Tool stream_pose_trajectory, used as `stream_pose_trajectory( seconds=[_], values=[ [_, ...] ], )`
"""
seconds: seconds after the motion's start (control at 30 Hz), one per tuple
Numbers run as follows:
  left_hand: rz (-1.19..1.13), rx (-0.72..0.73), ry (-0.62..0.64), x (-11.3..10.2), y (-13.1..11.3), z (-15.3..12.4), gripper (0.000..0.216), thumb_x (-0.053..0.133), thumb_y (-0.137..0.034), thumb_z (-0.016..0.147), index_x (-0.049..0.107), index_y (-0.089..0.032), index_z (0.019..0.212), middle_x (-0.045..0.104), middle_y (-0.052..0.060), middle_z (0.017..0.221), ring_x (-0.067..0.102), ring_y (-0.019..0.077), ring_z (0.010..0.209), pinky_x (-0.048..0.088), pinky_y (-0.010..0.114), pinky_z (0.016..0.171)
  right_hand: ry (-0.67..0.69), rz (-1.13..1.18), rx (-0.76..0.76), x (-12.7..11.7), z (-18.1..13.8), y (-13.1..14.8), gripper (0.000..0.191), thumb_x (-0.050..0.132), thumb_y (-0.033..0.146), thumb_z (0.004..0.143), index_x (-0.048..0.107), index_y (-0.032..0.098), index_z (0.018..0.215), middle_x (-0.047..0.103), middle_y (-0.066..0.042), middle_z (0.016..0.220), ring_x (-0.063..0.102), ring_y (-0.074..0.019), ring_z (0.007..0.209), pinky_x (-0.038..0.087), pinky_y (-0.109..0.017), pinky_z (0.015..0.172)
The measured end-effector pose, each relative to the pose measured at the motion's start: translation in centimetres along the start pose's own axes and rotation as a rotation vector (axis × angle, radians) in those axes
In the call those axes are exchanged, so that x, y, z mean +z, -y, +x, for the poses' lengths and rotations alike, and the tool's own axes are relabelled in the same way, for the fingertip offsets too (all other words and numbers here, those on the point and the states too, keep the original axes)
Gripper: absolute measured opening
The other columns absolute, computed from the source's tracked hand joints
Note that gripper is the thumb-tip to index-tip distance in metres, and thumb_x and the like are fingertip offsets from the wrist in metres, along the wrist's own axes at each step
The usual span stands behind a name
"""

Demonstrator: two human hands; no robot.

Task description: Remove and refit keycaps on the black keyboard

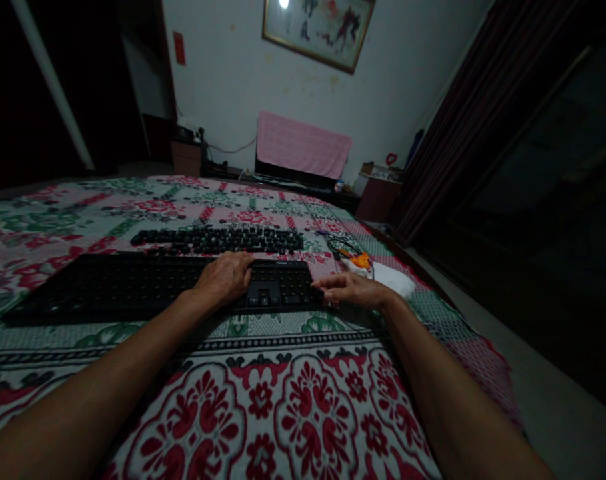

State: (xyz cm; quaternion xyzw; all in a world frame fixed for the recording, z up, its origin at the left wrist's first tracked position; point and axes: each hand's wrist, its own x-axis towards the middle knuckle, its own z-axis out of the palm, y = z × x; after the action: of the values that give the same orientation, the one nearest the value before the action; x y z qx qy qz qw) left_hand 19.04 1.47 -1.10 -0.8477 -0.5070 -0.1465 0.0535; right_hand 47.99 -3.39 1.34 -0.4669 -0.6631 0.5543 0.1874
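Note:
A black keyboard lies on the patterned cloth; much of its number pad and arrow section shows bare key sockets. My left hand rests across its middle, fingers bent together and pressed onto it. At the keyboard's right end, my right hand is closed in a pinch. Between its thumb and forefinger is a small dark piece, which looks like a keycap, close to or touching the keyboard's corner. Rows of loose black keycaps lie just behind the keyboard.
Right of the keycaps lie a dark coiled cable, an orange item and a white cloth. The bed cover spreads under everything. A pink towel drapes over a screen by the far wall; a dark curtain hangs at right.

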Motion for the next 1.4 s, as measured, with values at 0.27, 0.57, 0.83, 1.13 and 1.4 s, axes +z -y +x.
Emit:
stream_pose_trajectory(
  seconds=[0.27,0.57,0.83,1.13,1.4],
  values=[
    [-0.015,0.002,0.003,-0.2,0.0,0.0,0.034,0.032,-0.028,0.081,0.056,-0.023,0.104,0.059,0.003,0.108,0.051,0.0193,0.102,0.041,0.031,0.088,0.0,-0.005,-0.004,0.0,0.0,0.1,0.043,0.063,0.032,0.071,0.056,0.017,0.11,0.06,-0.003,0.091,0.051,-0.0064,0.069,0.041,-0.02,0.063],
    [-0.016,-0.005,-0.004,-0.1,0.0,0.0,0.033,0.033,-0.028,0.08,0.056,-0.023,0.104,0.059,0.003,0.107,0.052,0.0187,0.101,0.041,0.031,0.088,0.005,0.019,0.008,0.1,-0.1,0.1,0.041,0.062,0.032,0.072,0.056,0.018,0.11,0.06,-0.002,0.091,0.051,-0.0069,0.07,0.04,-0.019,0.063],
    [-0.03,-0.014,-0.004,-0.3,-0.2,-0.1,0.034,0.034,-0.027,0.079,0.057,-0.023,0.105,0.06,0.003,0.108,0.051,0.0194,0.103,0.041,0.032,0.088,0.014,0.029,-0.002,0.3,-0.1,0.2,0.042,0.061,0.035,0.072,0.056,0.017,0.109,0.06,-0.003,0.091,0.051,-0.0072,0.071,0.04,-0.02,0.063],
    [-0.003,-0.011,0.009,-0.3,-0.2,-0.1,0.034,0.033,-0.027,0.08,0.057,-0.023,0.103,0.059,0.003,0.108,0.05,0.0193,0.105,0.041,0.031,0.089,-0.021,0.021,-0.024,0.4,0.0,0.4,0.042,0.063,0.035,0.07,0.057,0.017,0.108,0.059,-0.002,0.093,0.051,-0.0079,0.074,0.042,-0.02,0.064],
    [0.005,0.011,-0.018,-0.1,-0.2,-0.2,0.034,0.032,-0.027,0.08,0.056,-0.022,0.105,0.058,0.004,0.11,0.05,0.0194,0.105,0.04,0.031,0.09,-0.022,-0.001,0.003,0.4,-0.2,1.1,0.042,0.064,0.036,0.069,0.056,0.017,0.105,0.058,-0.004,0.094,0.053,-0.0108,0.079,0.043,-0.022,0.063]
  ],
)
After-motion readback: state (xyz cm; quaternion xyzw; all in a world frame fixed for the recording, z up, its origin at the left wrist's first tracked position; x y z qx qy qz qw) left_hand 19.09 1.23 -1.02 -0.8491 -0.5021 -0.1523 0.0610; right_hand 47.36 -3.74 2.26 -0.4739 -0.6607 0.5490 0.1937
